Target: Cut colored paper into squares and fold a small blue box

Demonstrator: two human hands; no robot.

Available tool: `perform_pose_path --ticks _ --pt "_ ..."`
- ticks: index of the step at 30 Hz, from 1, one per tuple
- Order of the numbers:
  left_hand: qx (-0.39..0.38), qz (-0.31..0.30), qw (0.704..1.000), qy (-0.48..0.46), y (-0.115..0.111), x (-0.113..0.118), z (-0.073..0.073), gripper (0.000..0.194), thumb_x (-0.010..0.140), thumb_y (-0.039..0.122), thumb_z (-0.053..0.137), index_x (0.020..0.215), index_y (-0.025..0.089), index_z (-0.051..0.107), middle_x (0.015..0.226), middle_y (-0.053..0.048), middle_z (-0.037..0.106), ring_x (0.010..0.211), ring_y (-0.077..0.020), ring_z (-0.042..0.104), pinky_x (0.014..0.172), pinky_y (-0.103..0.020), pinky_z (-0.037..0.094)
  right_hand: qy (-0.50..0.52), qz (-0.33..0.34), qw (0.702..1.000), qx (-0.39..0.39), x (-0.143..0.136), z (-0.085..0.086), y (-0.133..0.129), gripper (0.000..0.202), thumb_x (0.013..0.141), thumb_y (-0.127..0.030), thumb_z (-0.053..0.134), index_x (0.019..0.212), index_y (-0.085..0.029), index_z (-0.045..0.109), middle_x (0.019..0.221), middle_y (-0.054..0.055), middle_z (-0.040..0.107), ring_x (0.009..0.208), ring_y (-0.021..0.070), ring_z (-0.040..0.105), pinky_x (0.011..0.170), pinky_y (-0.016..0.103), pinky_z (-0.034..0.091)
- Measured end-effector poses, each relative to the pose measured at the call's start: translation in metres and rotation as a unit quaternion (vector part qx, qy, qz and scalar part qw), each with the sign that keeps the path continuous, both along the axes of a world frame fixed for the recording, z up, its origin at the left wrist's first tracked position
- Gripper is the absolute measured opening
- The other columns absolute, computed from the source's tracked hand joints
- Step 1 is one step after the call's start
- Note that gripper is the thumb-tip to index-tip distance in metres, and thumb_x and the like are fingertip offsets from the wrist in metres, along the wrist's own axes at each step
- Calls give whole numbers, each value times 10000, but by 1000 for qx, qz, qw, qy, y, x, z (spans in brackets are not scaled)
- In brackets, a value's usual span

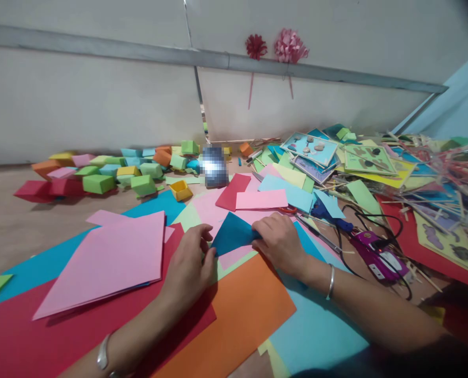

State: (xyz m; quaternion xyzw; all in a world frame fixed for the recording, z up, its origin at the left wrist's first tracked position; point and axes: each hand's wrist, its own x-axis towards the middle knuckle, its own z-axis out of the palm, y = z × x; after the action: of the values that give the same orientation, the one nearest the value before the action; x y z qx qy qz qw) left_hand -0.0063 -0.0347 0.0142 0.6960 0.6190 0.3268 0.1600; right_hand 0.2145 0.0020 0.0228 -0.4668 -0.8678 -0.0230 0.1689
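Note:
A small dark blue folded paper (232,232) is held up between my two hands, above pink and pale green sheets. My right hand (279,242) pinches its right corner with thumb and curled fingers. At its lower left corner is my left hand (192,258), fingers bent and thumb by the paper's edge; whether it grips the corner is hard to tell. Beneath and in front lies a large orange sheet (234,315). A stack of folded pink paper (115,257) rests left of my left hand on a red sheet (17,325).
Folded paper boxes (99,183) line the wall at the back left. On the right are a purple power strip (379,256) with black cables, a blue glue gun (330,214), scissors (318,233), decorated cards (310,148) and thin sticks. A pixelated patch covers something at centre back.

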Motion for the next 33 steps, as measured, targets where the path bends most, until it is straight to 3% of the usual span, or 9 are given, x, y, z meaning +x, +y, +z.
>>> perform_pose_path --ticks 3,9,15,19,22,25,27,29,33 --pt "-18 14 1000 -8 2 -1 6 229 890 289 450 1070 196 556 877 -57 658 741 -215 625 683 -372 524 73 24 995 -58 2 1 3 59 852 -132 632 831 -185 617 821 35 653 824 199 511 739 315 341" --pt "48 -15 999 -13 6 -6 3 235 891 324 537 1079 214 624 1001 -71 697 938 -254 648 814 -397 534 217 50 973 -64 9 8 8 151 772 -35 606 754 -185 612 1290 102 557 1136 233 504 939 371 416" --pt "172 -67 983 12 8 -10 -1 428 917 250 608 1337 310 549 1165 -77 582 940 -218 610 796 -378 543 263 37 963 -30 13 13 13 155 784 -46 591 750 -197 607 931 54 554 901 205 524 804 351 443" --pt "300 -79 943 123 10 -12 0 283 884 205 679 1142 322 697 1270 -107 538 1065 -284 576 866 -447 509 307 101 946 -24 16 11 16 195 773 -15 561 779 -208 582 937 55 571 894 202 553 769 341 455" --pt "306 -64 938 152 13 -16 1 167 863 214 694 1012 265 749 1283 -140 572 1125 -343 570 923 -523 475 337 147 929 -42 17 12 16 193 813 -28 540 779 -216 566 1023 63 604 966 196 588 808 341 472" --pt "288 -86 950 88 14 -18 4 83 838 210 698 862 256 763 1241 -116 642 1139 -340 592 945 -517 476 390 125 909 -74 16 14 16 149 796 -67 574 756 -209 556 1139 77 598 1024 201 589 868 362 473" --pt "236 -100 966 -22 12 -18 7 57 840 236 699 815 251 748 1114 -76 708 1058 -293 647 897 -450 518 445 79 879 -154 15 15 16 115 772 -121 614 744 -208 544 1043 58 604 918 181 589 786 334 482" --pt "130 -80 974 -166 10 -15 9 96 863 314 682 851 231 728 943 -45 736 880 -234 686 762 -363 555 495 40 821 -282 13 15 16 131 749 -182 665 744 -209 537 853 6 580 755 141 551 658 278 453" --pt "-35 -29 936 -348 6 -7 12 256 875 452 644 920 201 668 808 -10 700 721 -174 639 629 -281 546 547 21 678 -491 8 15 11 289 672 -280 815 862 -193 615 747 -31 582 650 106 526 604 247 450"
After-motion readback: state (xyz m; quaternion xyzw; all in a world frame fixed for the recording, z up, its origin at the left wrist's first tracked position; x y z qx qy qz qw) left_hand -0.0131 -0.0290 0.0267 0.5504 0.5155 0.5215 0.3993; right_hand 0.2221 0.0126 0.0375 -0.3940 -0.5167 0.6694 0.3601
